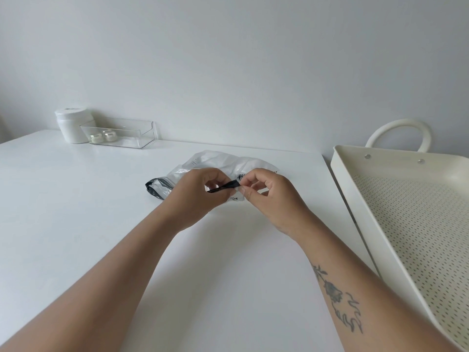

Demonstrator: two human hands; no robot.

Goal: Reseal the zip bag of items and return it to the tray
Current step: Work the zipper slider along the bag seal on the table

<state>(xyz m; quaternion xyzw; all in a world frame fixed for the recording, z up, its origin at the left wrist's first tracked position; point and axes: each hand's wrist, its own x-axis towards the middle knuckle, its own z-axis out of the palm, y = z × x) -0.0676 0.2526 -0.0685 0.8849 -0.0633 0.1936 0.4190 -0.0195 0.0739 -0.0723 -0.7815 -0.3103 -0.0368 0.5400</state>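
A clear zip bag (218, 162) with a black zip strip lies crumpled on the white table (101, 199), a little past the middle. My left hand (195, 196) and my right hand (271, 199) both pinch the black strip between fingertips, close together, at the bag's near edge. One end of the strip sticks out to the left of my left hand. The bag's contents are not discernible. The cream perforated tray (406, 212) stands to the right of the table, with nothing in it.
At the table's far left a clear plastic box (121, 134) holds two small jars, with a white roll-like container (72, 124) behind it. The tray has a looped handle (401, 130) at its far end. The wall runs along the table's back edge.
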